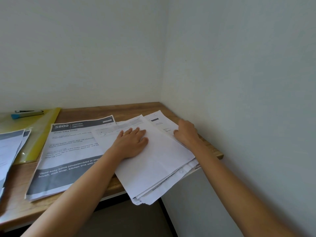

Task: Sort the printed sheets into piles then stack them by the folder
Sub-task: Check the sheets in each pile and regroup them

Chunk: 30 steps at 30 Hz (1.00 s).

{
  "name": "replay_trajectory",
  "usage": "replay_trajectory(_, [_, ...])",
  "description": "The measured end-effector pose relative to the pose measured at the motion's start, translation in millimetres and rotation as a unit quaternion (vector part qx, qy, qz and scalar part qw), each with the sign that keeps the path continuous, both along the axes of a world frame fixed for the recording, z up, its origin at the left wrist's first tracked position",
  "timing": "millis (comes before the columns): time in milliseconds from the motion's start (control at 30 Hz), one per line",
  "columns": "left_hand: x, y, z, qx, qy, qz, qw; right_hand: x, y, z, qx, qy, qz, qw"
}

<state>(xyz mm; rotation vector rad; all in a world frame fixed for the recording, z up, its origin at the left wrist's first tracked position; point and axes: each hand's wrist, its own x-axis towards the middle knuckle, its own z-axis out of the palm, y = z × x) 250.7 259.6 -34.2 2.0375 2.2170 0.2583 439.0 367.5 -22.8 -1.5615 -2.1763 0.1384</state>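
Sheets (10, 151) with grey bands lie far left on a wooden desk (119, 108), overlapping a yellow folder (42, 134) that carries a stapler (27, 114); a "Wash baby bottle" pile (68, 159) sits just right of the folder. Left hand (131, 144) lies flat, fingers straight, on a white stack (162, 168) that overhangs the desk's near edge. Right hand (186, 134) has its fingers curled round the stack's right edge, beside the wall (239, 82).

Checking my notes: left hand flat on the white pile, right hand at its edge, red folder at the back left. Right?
No: the head view shows the folder is yellow, not red. The left hand is flat on the white pile, the right hand at its edge.
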Motion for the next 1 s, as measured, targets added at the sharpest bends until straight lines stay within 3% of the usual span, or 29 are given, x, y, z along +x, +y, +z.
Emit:
replay_trajectory(200, [0, -1, 1, 0.008, -0.009, 0.005, 1.0, 2, -1, 7, 0.023, 0.125, -0.004, 0.992])
replay_trajectory(500, [0, -2, 2, 0.012, -0.015, 0.005, 1.0, 12, 2, 42, 0.171, 0.22, -0.022, 0.96])
replay_trajectory(767, [1, -3, 3, 0.008, -0.022, 0.013, 1.0, 29, -10, 91, 0.336, 0.353, -0.021, 0.873])
replay_trajectory(900, [2, -9, 12, 0.086, -0.136, 0.032, 0.986, 33, -19, 107, 0.319, 0.443, -0.011, 0.838])
replay_trajectory(1000, [4, -22, 28, 0.242, -0.306, 0.109, 0.914, 35, -27, 108, 0.265, 0.476, -0.005, 0.839])
